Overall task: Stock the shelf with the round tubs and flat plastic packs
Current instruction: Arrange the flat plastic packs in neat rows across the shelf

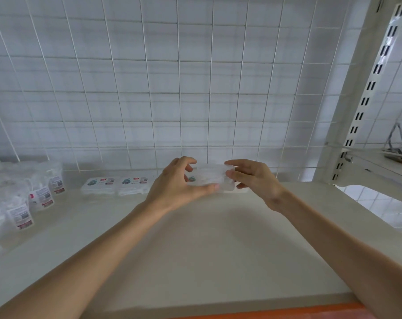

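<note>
A flat clear plastic pack (210, 178) is held between both hands just above the back of the cream shelf (195, 238). My left hand (177, 183) grips its left end with thumb underneath and fingers curled over the top. My right hand (253, 178) pinches its right end. Two more flat packs (101, 184) (134, 184) with printed labels lie side by side on the shelf to the left. Round clear tubs (41, 194) with white and red labels stand in a row at the far left.
A white wire grid (195, 88) backs the shelf. A slotted cream upright (361, 107) stands at the right, with a neighbouring shelf holding cables (400, 148). An orange strip (276, 313) runs along the shelf's front edge.
</note>
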`<state>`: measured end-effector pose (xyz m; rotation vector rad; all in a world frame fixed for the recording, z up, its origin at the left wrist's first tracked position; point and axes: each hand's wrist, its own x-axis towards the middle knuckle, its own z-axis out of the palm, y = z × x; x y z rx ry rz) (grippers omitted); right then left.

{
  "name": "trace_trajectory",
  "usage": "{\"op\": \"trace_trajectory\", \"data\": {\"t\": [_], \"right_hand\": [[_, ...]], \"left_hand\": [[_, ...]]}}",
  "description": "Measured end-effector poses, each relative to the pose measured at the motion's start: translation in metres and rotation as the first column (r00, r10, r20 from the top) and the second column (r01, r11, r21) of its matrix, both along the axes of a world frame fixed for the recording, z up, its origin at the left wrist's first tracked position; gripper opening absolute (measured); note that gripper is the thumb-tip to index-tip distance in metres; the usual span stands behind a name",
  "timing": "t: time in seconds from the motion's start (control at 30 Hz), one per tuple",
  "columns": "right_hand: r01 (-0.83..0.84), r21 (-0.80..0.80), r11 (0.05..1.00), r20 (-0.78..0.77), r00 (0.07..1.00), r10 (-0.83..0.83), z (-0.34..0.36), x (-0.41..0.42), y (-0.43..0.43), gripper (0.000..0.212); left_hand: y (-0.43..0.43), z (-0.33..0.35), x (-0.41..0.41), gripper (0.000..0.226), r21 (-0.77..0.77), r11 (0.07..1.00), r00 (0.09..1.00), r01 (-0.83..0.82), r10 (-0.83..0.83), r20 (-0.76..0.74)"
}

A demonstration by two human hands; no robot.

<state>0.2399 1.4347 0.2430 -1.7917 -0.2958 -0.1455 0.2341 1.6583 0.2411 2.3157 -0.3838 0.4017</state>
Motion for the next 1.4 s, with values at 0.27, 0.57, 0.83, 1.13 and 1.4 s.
{"op": "trace_trajectory", "data": {"t": [0.27,0.57,0.83,1.13,1.4], "right_hand": [[-0.007,0.051,0.999,0.093,0.996,0.002,0.000,-0.002,0.002,0.031],[-0.061,0.000,0.998,0.151,0.987,0.061,-0.002,-0.004,0.005,0.031],[-0.025,0.077,0.997,0.108,0.994,0.017,0.001,-0.004,0.004,0.033],[-0.023,0.041,0.999,-0.118,0.993,0.028,0.002,-0.005,0.006,0.033],[-0.067,0.032,0.997,-0.148,0.986,0.071,0.004,-0.006,0.007,0.033]], "left_hand": [[-0.001,0.011,0.000,0.053,-0.335,0.931,0.923,-0.148,0.009,-0.384],[-0.005,0.018,-0.004,0.034,-0.444,0.884,0.851,-0.148,-0.115,-0.513],[-0.005,0.011,0.004,0.032,-0.738,0.670,0.860,-0.083,-0.326,-0.392],[-0.003,0.011,0.004,0.041,-0.613,0.789,0.876,0.044,-0.326,-0.356],[-0.006,0.008,0.004,0.043,-0.620,0.784,0.890,0.017,-0.295,-0.349]]}}
